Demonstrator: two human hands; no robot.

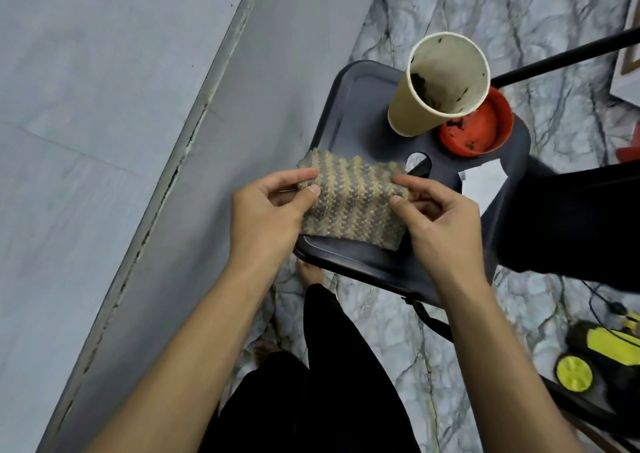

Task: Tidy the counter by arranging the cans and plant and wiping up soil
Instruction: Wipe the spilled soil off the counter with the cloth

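**A:** So, how far along is the tidying?

**B:** Somewhere in the wiping stage, I would judge. Both hands hold a striped knitted cloth (pixel 349 203) over a dark chair seat (pixel 353 106). The left hand (pixel 266 207) pinches the cloth's left edge between thumb and fingers. The right hand (pixel 440 217) pinches the right edge the same way. The cloth looks folded. I cannot tell whether its lower edge touches the seat.

**A:** Where is the soil?

**B:** Dark soil (pixel 420 82) clings inside a tall paper cup (pixel 405 110) standing at the far side of the seat. More crumbs lie in a red saucer (pixel 485 130) just beside the cup. The long grey surface (pixel 104 106) on the left shows no soil that I can make out.

**A:** And the cans and plant?

**B:** Neither is in view, so their arranging cannot be judged from here.

**A:** What looks left to do?

**B:** Probably the dirty cup and saucer need dealing with, and the cloth needs either using or putting away.
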